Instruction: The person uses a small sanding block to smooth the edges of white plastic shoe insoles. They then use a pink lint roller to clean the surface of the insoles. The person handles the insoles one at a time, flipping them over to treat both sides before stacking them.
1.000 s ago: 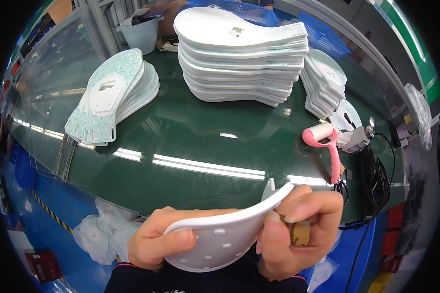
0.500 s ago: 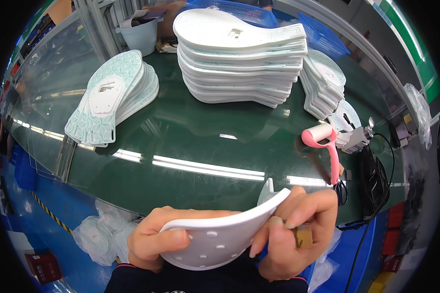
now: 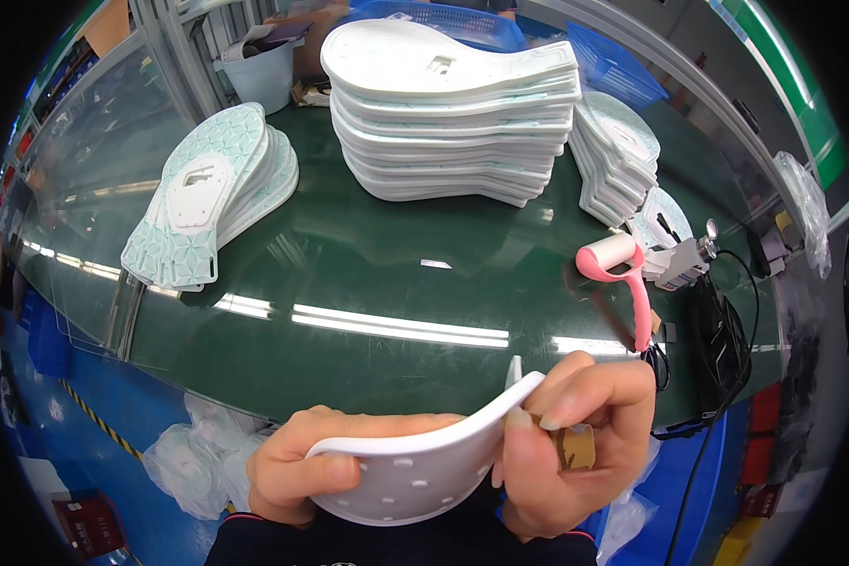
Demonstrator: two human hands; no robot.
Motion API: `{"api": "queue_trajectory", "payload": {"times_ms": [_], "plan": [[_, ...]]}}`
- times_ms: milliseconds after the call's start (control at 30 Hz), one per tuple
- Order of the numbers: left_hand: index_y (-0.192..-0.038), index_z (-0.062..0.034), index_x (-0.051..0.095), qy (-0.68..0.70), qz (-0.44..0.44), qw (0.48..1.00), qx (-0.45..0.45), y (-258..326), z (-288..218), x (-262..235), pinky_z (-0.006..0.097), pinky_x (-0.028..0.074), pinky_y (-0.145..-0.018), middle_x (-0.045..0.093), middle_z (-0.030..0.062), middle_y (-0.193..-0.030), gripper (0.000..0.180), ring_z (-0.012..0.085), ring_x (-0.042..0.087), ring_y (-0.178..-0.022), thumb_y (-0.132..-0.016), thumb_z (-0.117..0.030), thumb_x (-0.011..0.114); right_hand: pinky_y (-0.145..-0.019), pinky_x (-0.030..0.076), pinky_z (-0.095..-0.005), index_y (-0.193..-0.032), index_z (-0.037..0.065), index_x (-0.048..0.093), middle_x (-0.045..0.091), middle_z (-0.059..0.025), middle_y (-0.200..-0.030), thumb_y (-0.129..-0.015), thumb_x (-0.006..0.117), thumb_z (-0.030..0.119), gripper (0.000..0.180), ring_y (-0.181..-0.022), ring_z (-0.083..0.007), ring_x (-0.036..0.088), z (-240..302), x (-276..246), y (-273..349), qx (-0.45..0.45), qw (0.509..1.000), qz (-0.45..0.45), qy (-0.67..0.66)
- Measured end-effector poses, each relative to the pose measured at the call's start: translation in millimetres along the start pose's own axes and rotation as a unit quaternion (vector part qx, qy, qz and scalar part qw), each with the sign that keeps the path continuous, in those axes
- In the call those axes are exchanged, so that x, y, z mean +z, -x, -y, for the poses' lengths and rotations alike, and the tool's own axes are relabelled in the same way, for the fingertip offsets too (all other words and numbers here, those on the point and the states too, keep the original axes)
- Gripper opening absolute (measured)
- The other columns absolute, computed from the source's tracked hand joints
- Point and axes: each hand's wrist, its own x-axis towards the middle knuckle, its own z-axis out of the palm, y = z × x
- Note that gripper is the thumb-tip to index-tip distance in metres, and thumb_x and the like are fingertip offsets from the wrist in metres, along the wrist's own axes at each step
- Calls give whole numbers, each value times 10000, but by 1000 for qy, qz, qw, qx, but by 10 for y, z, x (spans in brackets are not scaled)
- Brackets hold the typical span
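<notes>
Just beyond the table's near edge, I hold a curved white plastic panel with rows of small raised pegs on the face toward me. My left hand grips its left end, thumb on the pegged face and fingers behind. At the panel's raised right end, my right hand is closed, thumb and bent fingers close to the edge. Within its curled fingers sits a small tan block, whose kind I cannot make out. A thin upright tab rises behind the panel's right end. The right fingertips partly hide that end.
A tall stack of white paddle-shaped panels stands at the back of the green table. Patterned panels lie in stacks at left and right. A pink-handled roller, a dial gauge and a black bag are at right.
My right thumb and fingers have shifted up along the panel's right end, and the tan block has moved slightly with them. The panel has tilted slightly; my left hand keeps its grip.
</notes>
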Motion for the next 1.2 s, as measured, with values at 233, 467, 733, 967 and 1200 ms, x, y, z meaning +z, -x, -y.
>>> {"api": "queue_trajectory", "payload": {"times_ms": [233, 467, 733, 967, 1200], "plan": [[-1087, 244, 399, 96, -105, 977, 157, -18, 180, 24, 394, 442, -836, 514, 363, -1019, 606, 350, 574, -937, -785, -259, 548, -520, 368, -175, -918, 11, 386, 487, -89, -707, -699, 568, -102, 307, -560, -73, 447, 55, -60, 143, 69, 989, -112, -67], [-1253, 130, 334, 101, -84, 990, 42, 18, 46, -1, 391, 318, -980, 408, 283, -1246, 757, 333, 432, -1160, -725, -357, 577, -559, 440, -203, -929, 8, 439, 538, -106, -739, -745, 600, 17, 245, -642, -145, 558, -27, -194, 232, -99, 986, -81, 108], [-1220, 156, 324, 152, -78, 978, 117, 43, 70, -31, 397, 363, -941, 438, 311, -1186, 661, 344, 479, -1104, -771, -271, 552, -738, 441, -306, -1123, 14, 510, 537, -114, -1019, -828, 569, 117, 319, -863, -205, 538, -603, -1225, 50, 107, 822, -161, 536], [-1216, 152, 318, 153, -85, 980, 93, 54, -10, -37, 374, 377, -926, 475, 281, -1153, 657, 306, 499, -1085, -780, -273, 564, -844, 397, -328, -1145, 30, 533, 533, -132, -1127, -826, 582, 128, 337, -1013, -240, 514, -741, -2116, 143, 104, 733, -124, 660], [-1225, 161, 300, 165, -116, 969, 145, -13, 52, -2, 403, 364, -939, 448, 310, -1169, 662, 343, 487, -1092, -773, -250, 555, -730, 432, -263, -1128, 5, 533, 572, -98, -992, -890, 478, 99, 262, -846, -153, 542, -703, -2116, 51, 57, 797, -167, 578]]}}
